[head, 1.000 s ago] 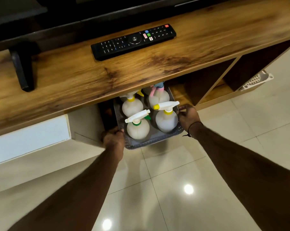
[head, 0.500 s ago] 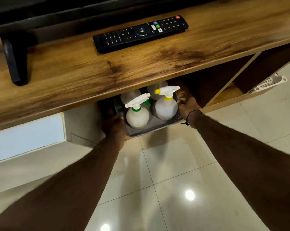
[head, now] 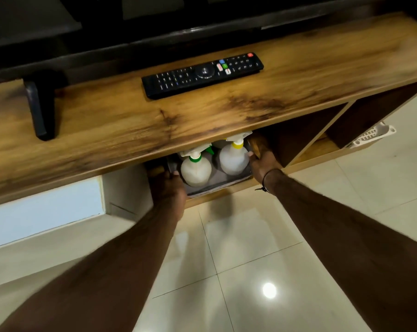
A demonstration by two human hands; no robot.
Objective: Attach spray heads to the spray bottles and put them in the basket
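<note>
While both hands (head: pixel 170 186) grip, basket (head: pixel 223 182) sits between.

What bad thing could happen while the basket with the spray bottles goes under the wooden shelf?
1. The white spray head of the yellow-collared bottle sits right at the edge of the wooden top; it might catch there and tip the bottle.
2. The right hand holds the gray basket close to the compartment's side panel, so fingers could get pinched.
3. The green-collared bottle stands loose and could wobble if the left hand pushes unevenly.
</note>
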